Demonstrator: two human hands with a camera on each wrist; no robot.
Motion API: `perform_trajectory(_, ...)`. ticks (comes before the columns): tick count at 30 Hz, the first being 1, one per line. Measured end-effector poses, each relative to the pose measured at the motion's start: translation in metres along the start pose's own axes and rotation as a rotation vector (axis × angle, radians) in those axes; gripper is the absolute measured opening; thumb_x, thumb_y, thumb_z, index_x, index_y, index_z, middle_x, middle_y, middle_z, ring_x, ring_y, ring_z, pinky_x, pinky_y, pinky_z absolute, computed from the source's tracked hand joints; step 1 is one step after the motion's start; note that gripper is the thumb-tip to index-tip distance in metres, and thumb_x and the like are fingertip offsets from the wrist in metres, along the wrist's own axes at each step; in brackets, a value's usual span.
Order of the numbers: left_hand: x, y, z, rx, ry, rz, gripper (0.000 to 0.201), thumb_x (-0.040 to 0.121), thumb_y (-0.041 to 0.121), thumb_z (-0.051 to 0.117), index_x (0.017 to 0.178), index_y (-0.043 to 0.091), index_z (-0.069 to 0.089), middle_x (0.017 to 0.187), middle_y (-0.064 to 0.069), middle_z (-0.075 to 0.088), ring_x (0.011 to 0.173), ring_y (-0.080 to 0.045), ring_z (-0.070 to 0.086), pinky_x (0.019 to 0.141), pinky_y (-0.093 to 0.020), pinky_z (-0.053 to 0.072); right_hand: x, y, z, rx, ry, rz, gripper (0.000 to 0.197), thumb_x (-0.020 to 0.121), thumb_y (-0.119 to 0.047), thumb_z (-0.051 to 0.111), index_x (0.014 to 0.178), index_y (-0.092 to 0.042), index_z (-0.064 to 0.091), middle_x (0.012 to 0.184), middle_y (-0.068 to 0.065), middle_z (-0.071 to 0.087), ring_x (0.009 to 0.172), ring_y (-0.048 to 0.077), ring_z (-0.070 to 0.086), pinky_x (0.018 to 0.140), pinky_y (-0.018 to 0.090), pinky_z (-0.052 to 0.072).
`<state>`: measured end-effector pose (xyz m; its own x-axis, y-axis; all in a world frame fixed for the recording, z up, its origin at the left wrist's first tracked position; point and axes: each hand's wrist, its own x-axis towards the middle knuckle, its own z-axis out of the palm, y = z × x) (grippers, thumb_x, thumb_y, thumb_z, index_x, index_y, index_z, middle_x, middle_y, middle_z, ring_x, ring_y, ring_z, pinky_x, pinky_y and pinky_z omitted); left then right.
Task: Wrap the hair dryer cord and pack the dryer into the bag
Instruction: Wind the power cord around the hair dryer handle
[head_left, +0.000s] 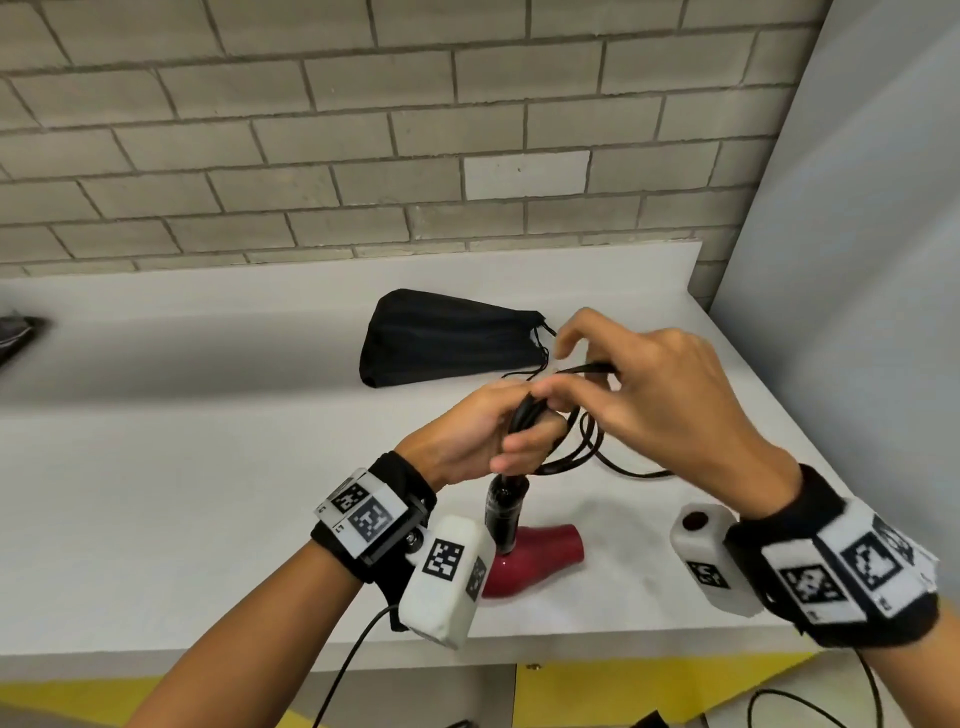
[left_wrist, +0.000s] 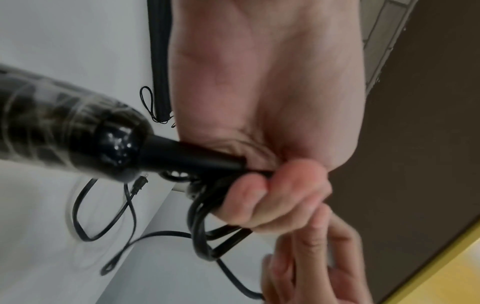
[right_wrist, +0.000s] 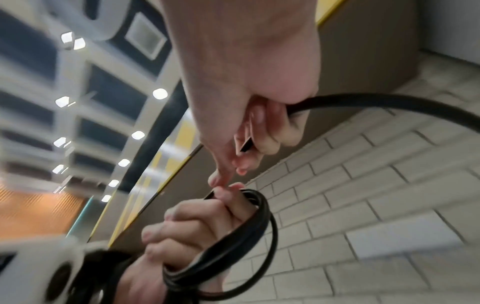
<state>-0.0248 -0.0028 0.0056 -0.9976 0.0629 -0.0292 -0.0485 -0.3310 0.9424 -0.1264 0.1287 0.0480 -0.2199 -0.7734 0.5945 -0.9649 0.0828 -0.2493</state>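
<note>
A dark red hair dryer (head_left: 535, 558) with a black handle (head_left: 505, 509) hangs just above the white counter (head_left: 208, 467). My left hand (head_left: 488, 431) grips a bundle of black cord (head_left: 566, 457) loops where the cord leaves the handle (left_wrist: 64, 131). My right hand (head_left: 613, 384) pinches a length of the cord (right_wrist: 389, 102) right beside the left hand's fingers (right_wrist: 187, 218). The rest of the cord (left_wrist: 124, 214) trails loose on the counter, ending in the plug (left_wrist: 140, 183). A black drawstring bag (head_left: 447, 338) lies flat behind both hands.
A brick wall (head_left: 363, 130) backs the counter, and a grey panel (head_left: 857, 260) closes its right end. A dark object (head_left: 15, 332) sits at the far left edge. Sensor cables (head_left: 353, 660) hang from my wrists below the counter's front edge.
</note>
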Motion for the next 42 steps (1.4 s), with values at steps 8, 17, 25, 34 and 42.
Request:
perform_trajectory(8, 0.001, -0.001, 0.003, -0.074, 0.013, -0.022, 0.048, 0.087, 0.059, 0.028, 0.069, 0.019, 0.045, 0.04, 0.015, 0.029, 0.029, 0.001, 0.019, 0.035, -0.019, 0.014, 0.002, 0.025, 0.014, 0.507, -0.235, 0.219, 0.032, 0.082, -0.054, 0.057, 0.082, -0.022, 0.06, 0.074, -0.007, 0.065, 0.067, 0.004, 0.059, 0.068, 0.024, 0.046)
perform_trajectory(17, 0.0, 0.002, 0.002, -0.215, -0.006, 0.066, 0.046, 0.091, 0.048, 0.033, 0.06, 0.02, 0.052, 0.039, 0.008, 0.018, 0.03, -0.006, 0.012, 0.034, -0.018, 0.015, -0.02, 0.005, 0.043, 0.63, 0.027, 0.254, 0.028, 0.085, -0.042, 0.055, 0.086, -0.014, 0.053, 0.062, -0.009, 0.059, 0.052, 0.003, 0.053, 0.05, 0.009, 0.037)
perform_trajectory(25, 0.001, 0.007, -0.001, -0.192, 0.016, 0.07, 0.04, 0.093, 0.04, 0.037, 0.067, 0.013, 0.053, 0.04, 0.009, 0.037, 0.031, -0.005, 0.03, 0.04, -0.023, 0.023, -0.02, 0.011, 0.052, 0.431, 0.181, 0.101, 0.026, 0.097, -0.027, 0.038, 0.093, -0.007, 0.053, 0.047, 0.008, 0.053, 0.041, 0.019, 0.055, 0.038, 0.022, 0.042)
perform_trajectory(34, 0.002, 0.002, 0.011, -0.226, 0.197, 0.039, 0.039, 0.088, 0.045, 0.043, 0.056, 0.021, 0.043, 0.038, 0.014, 0.027, 0.035, -0.006, 0.009, 0.035, -0.018, 0.012, -0.016, 0.015, 0.055, 0.654, 0.075, 0.246, 0.034, 0.095, -0.042, 0.04, 0.084, -0.01, 0.048, 0.05, 0.007, 0.049, 0.039, 0.015, 0.044, 0.04, 0.023, 0.035)
perform_trajectory(42, -0.012, 0.007, 0.003, -0.197, 0.248, 0.042, 0.044, 0.085, 0.054, 0.039, 0.056, 0.021, 0.044, 0.039, 0.014, 0.025, 0.037, -0.006, 0.008, 0.035, -0.018, 0.012, -0.037, 0.06, 0.027, 0.39, -0.195, 0.046, 0.028, 0.095, -0.052, 0.041, 0.095, -0.026, 0.051, 0.069, -0.015, 0.056, 0.056, 0.009, 0.05, 0.053, 0.013, 0.035)
